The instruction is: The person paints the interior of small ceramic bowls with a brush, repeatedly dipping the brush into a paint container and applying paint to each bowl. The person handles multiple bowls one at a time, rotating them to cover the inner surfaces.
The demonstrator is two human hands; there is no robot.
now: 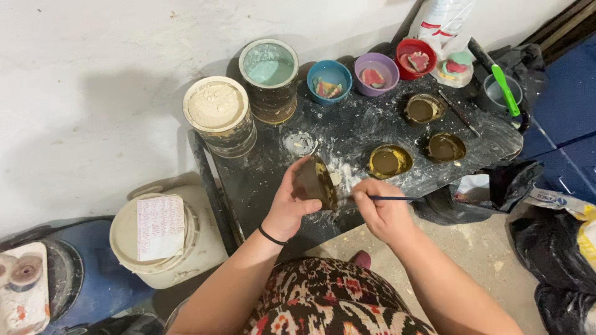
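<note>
Over the dusty black table (pixel 372 127), the left hand (pixel 290 205) has its fingers clamped around a tilted round brass mould half (pixel 316 182), while the right hand (pixel 382 211) pinches a thin dark-handled brush (pixel 388 198) pointed into it.

White paper label (pixel 160 227) on the white bucket lid (pixel 127 239), clear plastic bag (pixel 442 18) by the wall

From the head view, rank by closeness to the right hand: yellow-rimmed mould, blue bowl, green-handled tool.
From the right hand:
1. Yellow-rimmed mould, just above it on the table.
2. Blue bowl, far edge, up left.
3. Green-handled tool, far right corner.
</note>
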